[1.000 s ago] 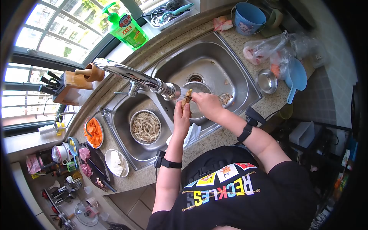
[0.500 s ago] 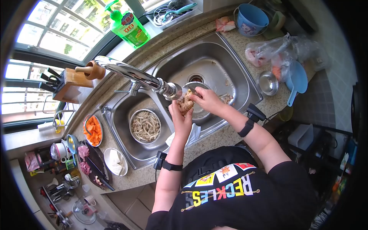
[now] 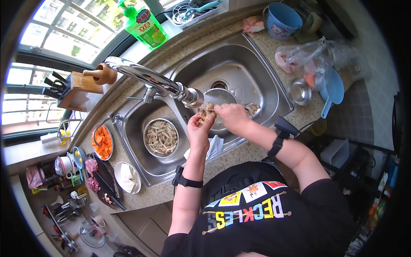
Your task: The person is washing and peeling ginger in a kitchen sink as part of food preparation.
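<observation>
Under the chrome faucet (image 3: 193,97), my left hand (image 3: 200,130) is wrapped round a knobbly light-brown piece of food (image 3: 207,115) that looks like ginger. My right hand (image 3: 232,116) is closed at the right side of this piece, its fingertips pinched against it; whether a small tool is in them is hard to make out. Below both hands, a round metal bowl (image 3: 226,97) rests in the right sink basin (image 3: 252,64). The left basin (image 3: 128,132) holds a metal bowl of pale strips (image 3: 161,137).
Left of the sink are a bowl of orange chunks (image 3: 102,143), a white dish (image 3: 127,177) and a dark board (image 3: 112,182) with pink meat and a knife. On the right are a small metal bowl (image 3: 300,91), a blue ladle (image 3: 332,88) and plastic bags (image 3: 317,55).
My right hand has turned, with its back now more upward and its fingers closer together at the brown piece. My left hand has shifted slightly down and left. The view has moved a little.
</observation>
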Tool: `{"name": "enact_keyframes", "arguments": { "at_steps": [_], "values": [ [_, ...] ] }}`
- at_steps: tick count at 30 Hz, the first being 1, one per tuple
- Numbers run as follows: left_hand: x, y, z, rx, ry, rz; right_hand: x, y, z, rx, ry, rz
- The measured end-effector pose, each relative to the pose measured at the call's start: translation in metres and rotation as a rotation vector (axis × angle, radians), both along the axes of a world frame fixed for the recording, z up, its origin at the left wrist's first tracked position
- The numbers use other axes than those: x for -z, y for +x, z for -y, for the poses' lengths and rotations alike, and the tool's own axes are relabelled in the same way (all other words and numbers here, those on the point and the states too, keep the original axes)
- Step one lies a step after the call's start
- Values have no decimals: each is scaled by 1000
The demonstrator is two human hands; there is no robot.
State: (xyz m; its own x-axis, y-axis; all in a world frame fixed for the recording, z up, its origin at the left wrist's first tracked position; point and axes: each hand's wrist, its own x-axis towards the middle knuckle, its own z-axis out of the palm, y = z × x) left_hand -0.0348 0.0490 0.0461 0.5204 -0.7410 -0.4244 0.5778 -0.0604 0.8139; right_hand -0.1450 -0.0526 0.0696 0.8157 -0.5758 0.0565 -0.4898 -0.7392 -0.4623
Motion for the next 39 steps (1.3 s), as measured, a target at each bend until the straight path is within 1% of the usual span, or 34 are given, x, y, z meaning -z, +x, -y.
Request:
{"name": "enact_keyframes", "arguments": {
  "at_steps": [1, 2, 4, 5, 6, 8, 10, 11, 13, 14, 15, 16, 18, 20, 21, 22, 24, 25, 26, 28, 29, 30, 32, 34, 36, 37, 38, 39],
  "values": [
    [-1, -3, 0, 7, 2, 0, 3, 2, 2, 30, -65, -104],
    [-2, -9, 0, -8, 12, 12, 10, 1, 9, 33, -63, -106],
    [-4, -11, -1, -20, 25, 30, 11, 3, 25, 136, 14, -167],
    [-3, -8, 0, -27, 54, 46, 10, -2, 22, 156, 25, -73],
    [-2, -7, 1, -40, 82, 57, -1, -3, 17, 154, 20, -75],
    [4, -2, -1, -28, 70, 29, -14, -5, 4, -16, 31, -117],
    [7, -2, 0, -5, 73, 47, 7, -6, 3, -16, 61, -122],
    [10, -2, 0, 20, 75, -11, 22, -3, 11, 36, 54, -161],
    [5, -10, 0, 26, 83, 7, 24, -3, 33, 97, 69, -257],
    [3, -11, -1, 28, 90, 22, 26, -4, 31, 103, 70, -253],
    [4, -8, -1, -13, 97, -43, 17, -5, 28, 153, 91, -125],
    [6, -2, -2, 32, 75, -45, 7, -8, 19, 205, 120, 0],
    [5, -1, -3, 12, 99, -12, -4, -5, 9, 190, 156, -13],
    [15, 0, -6, 40, 103, -17, -2, -6, 1, 2, 109, -159],
    [18, 0, -4, 62, 96, -18, -1, -5, 3, -13, 103, -160],
    [16, 0, 0, 63, 85, -14, 7, -3, 10, -12, 93, -156],
    [9, -7, -8, 29, 102, -90, 27, -2, 20, 69, 76, -297],
    [0, -12, -10, 6, 72, -68, 29, -9, 31, 99, 132, -331],
    [0, -7, -12, 4, 74, -63, 33, -10, 30, 97, 134, -327],
    [5, -2, -14, 26, 100, -66, 15, -17, 24, 209, 150, -146],
    [8, 0, -13, 32, 124, -49, 11, -15, 18, 189, 208, -108],
    [6, -1, -10, 31, 120, -48, 7, -12, 10, 189, 204, -108],
    [4, -5, -8, 29, 84, -15, 1, -11, -2, 65, 188, -82],
    [5, -6, -7, 18, 73, 20, 15, -8, 4, 67, 153, -45],
    [2, -8, -10, 23, 59, -15, 21, -8, 18, 149, 110, -228],
    [-1, -5, -10, 29, 57, -7, 20, -14, 24, 175, 124, -154],
    [-3, -3, -8, 19, 69, 7, 19, -13, 26, 172, 116, -149],
    [-3, -5, -13, 5, 92, 12, 3, -14, 20, 170, 155, -81]
  ]
}}
